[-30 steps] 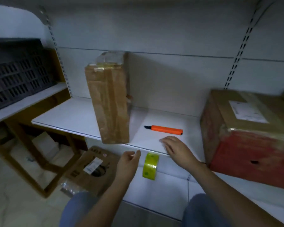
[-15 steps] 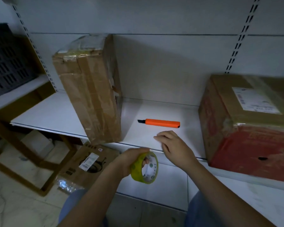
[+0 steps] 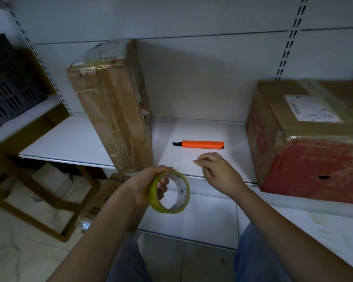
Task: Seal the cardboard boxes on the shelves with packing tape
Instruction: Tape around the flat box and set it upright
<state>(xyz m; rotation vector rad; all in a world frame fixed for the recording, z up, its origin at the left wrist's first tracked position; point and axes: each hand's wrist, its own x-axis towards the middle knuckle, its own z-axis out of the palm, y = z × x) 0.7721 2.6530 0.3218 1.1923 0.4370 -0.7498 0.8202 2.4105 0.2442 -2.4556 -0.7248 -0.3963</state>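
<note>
Down from the head camera, looking onto a white shelf (image 3: 73,141) in dim light. Gripping a roll of yellow packing tape (image 3: 170,192) with the left hand (image 3: 149,185), fingers curled through the core and thumb over the rim, just in front of the shelf's front edge. Hovering low over that front edge with the right hand (image 3: 217,169), fingers loosely curled and grasping nothing; touching the surface or not, cannot tell. Lying flat near the middle of the shelf, just beyond the right hand: an orange utility knife (image 3: 200,144), black tip pointing left. Standing on end toward the shelf's left half, at the front edge: a tall cardboard box (image 3: 112,110), tilted back, its top covered in wrinkled clear tape. Sitting at the right end of the shelf: a wide cardboard box (image 3: 310,143) with a red front and a white label on top. Showing below the left end, on the floor: a wooden frame (image 3: 49,198) and another printed carton (image 3: 102,198).
</note>
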